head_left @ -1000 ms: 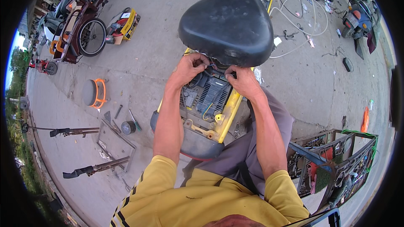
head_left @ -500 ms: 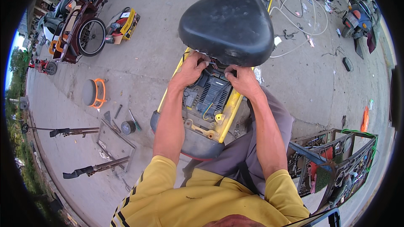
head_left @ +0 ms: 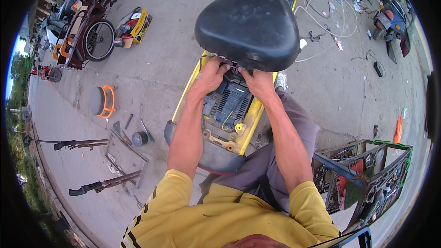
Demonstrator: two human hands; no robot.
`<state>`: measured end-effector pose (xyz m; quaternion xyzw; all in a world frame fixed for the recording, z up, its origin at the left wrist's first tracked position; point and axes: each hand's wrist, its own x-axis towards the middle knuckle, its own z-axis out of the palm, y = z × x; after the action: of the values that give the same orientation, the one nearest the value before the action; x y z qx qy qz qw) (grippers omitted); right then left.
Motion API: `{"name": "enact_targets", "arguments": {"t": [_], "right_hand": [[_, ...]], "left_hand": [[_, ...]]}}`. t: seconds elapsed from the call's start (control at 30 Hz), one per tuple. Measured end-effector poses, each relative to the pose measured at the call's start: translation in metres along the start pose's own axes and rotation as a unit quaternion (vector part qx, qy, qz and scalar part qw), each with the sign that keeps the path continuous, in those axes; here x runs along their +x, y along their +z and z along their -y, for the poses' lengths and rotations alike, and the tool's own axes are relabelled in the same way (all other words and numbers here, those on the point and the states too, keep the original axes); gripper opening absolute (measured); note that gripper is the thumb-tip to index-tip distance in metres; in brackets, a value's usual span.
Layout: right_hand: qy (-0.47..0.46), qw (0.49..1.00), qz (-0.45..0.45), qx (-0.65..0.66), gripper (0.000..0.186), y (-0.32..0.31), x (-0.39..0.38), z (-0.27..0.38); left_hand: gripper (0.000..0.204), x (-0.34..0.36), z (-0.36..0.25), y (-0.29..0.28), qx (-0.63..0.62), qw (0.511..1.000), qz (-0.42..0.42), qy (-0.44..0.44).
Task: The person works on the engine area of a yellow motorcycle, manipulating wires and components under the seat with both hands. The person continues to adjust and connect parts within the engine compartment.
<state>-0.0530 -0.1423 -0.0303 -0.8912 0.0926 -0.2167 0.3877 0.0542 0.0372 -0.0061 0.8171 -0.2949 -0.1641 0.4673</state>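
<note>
Under the front edge of a wide black saddle, my left hand is closed, thumb and fingers pinching thin wires. Close beside it, my right hand is also closed at the same wires, its fingertips partly hidden by the saddle. The exact wire ends are too small to make out. Below the hands lies a ribbed dark controller box inside the yellow frame of an electric scooter. A yellow-green wire curves beside the box, and a dark rear fender closes the near end.
An orange-legged round stool stands at left, near a screwdriver and a metal rack on the ground. At right is a metal cart full of tools. A pale hose loops at the far right.
My right hand has moved left, bringing its fingertips closer to my left hand at the wires. My left hand has shifted only slightly. The scooter looks unmoved.
</note>
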Motion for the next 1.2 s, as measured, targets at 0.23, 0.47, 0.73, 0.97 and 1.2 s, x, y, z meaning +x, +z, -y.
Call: {"name": "enact_targets", "arguments": {"t": [0.23,0.47,0.73,0.97,1.2], "right_hand": [[-0.011,0.999,0.0,-0.032,0.045,0.009,0.001,-0.002],[0.063,0.994,0.076,0.035,0.051,0.005,0.001,-0.002],[0.074,0.991,0.111,-0.03,0.041,0.001,0.0,0.001],[0.057,0.989,0.133,0.011,0.041,-0.014,0.002,0.003],[-0.066,0.981,0.136,-0.125,0.033,-0.004,-0.002,-0.023]], "left_hand": [[0.026,0.002,0.005,0.003,-0.023,1.0,-0.002,0.017],[0.027,0.004,0.001,0.001,-0.002,1.0,0.023,0.003],[0.026,-0.001,-0.011,0.005,0.113,0.992,-0.039,0.051],[0.027,-0.002,-0.023,0.004,0.067,0.997,-0.032,-0.006],[0.022,0.008,0.01,0.017,-0.04,0.995,-0.061,0.068]]}}
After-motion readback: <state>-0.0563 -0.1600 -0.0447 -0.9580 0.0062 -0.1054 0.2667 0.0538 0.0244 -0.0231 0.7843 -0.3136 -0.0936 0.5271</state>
